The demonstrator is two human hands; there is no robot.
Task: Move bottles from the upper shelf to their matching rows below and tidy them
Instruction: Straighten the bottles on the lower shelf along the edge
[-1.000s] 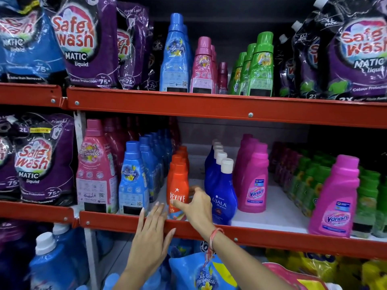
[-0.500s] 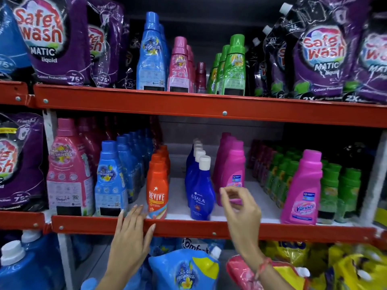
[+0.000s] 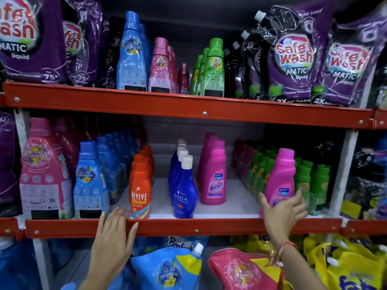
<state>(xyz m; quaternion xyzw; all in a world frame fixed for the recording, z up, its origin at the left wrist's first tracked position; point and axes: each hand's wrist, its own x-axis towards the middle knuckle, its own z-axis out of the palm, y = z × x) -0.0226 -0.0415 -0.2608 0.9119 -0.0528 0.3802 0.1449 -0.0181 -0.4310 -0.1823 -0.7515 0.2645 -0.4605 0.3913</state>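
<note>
On the upper shelf (image 3: 188,110) stand a blue bottle (image 3: 132,57), pink bottles (image 3: 161,70), a small maroon bottle (image 3: 183,79) and green bottles (image 3: 213,70). Below are rows of blue bottles (image 3: 90,181), orange Revive bottles (image 3: 140,189), dark blue Ujala bottles (image 3: 184,189) and pink Vanish bottles (image 3: 213,178). A lone pink Vanish bottle (image 3: 280,176) stands in front of the green row (image 3: 261,174). My right hand (image 3: 282,212) curls around its lower part, fingers spread on both sides. My left hand (image 3: 115,229) lies flat on the lower shelf's red edge (image 3: 196,227).
Purple Safe Wash pouches (image 3: 293,59) flank the upper bottles on both sides. A big pink bottle (image 3: 44,174) stands at the lower left. Blue (image 3: 169,271), pink (image 3: 243,273) and yellow (image 3: 345,268) refill pouches fill the shelf underneath. White shelf floor (image 3: 236,204) shows between the rows.
My right hand has moved right, from the Revive bottles past the Vanish row to the lone pink bottle by the green ones. My left hand stays on the shelf edge. The view panned right.
</note>
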